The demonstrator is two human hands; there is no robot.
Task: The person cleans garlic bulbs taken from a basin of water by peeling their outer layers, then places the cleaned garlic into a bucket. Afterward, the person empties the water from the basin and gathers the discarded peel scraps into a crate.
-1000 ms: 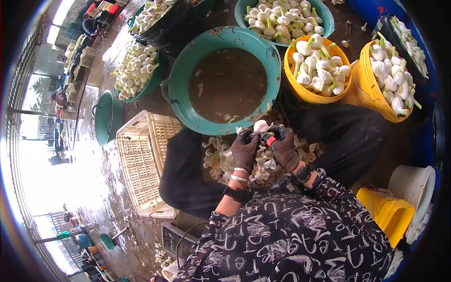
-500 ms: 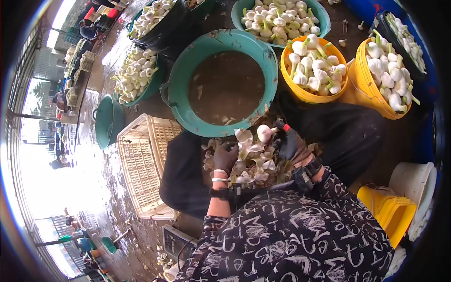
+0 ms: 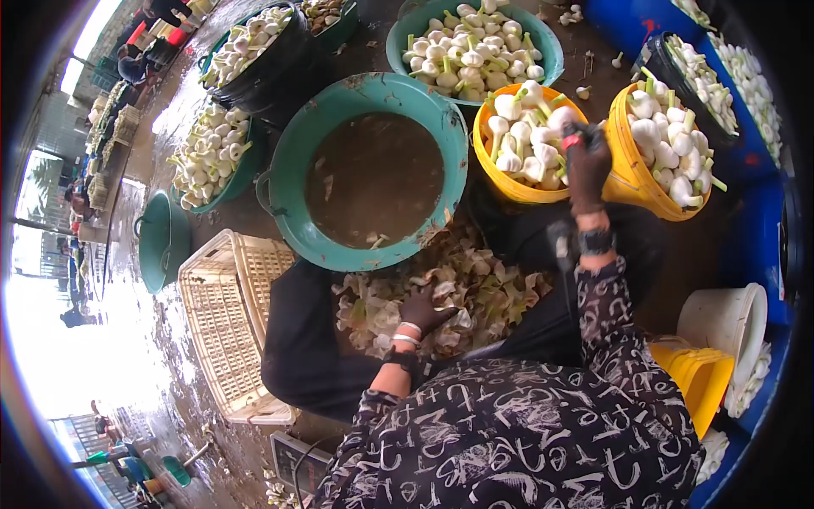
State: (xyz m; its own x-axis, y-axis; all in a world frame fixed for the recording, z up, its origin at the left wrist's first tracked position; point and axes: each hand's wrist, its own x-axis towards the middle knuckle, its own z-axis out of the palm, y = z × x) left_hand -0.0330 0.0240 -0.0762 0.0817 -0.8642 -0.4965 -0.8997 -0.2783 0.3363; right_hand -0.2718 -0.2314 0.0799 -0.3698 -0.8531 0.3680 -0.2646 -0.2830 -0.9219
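My left hand [image 3: 426,310], in a dark glove, rests on a heap of garlic skins [image 3: 500,297] in my lap. Its fingers are spread and hold nothing visible. Over the right rim of a yellow bucket [image 3: 509,188] full of trimmed garlic, my gloved right hand [image 3: 588,165] is closed at a whitish garlic bulb [image 3: 561,119]. The glove hides part of its grip, and red shows at a fingertip. A second yellow bucket [image 3: 623,182] of garlic stands tilted just right of that hand.
A large green tub [image 3: 284,136] with brown contents sits ahead of my lap. Green tubs [image 3: 547,72] of garlic stand behind and to the left. A cream plastic crate [image 3: 212,322] lies by my left leg. Blue bins [image 3: 755,254] line the right side, near a white bucket [image 3: 721,314].
My right hand has gone from my lap up and right to the yellow bucket, carrying the garlic bulb. My left hand has stayed over the skins, its fingers now spread. The view has shifted.
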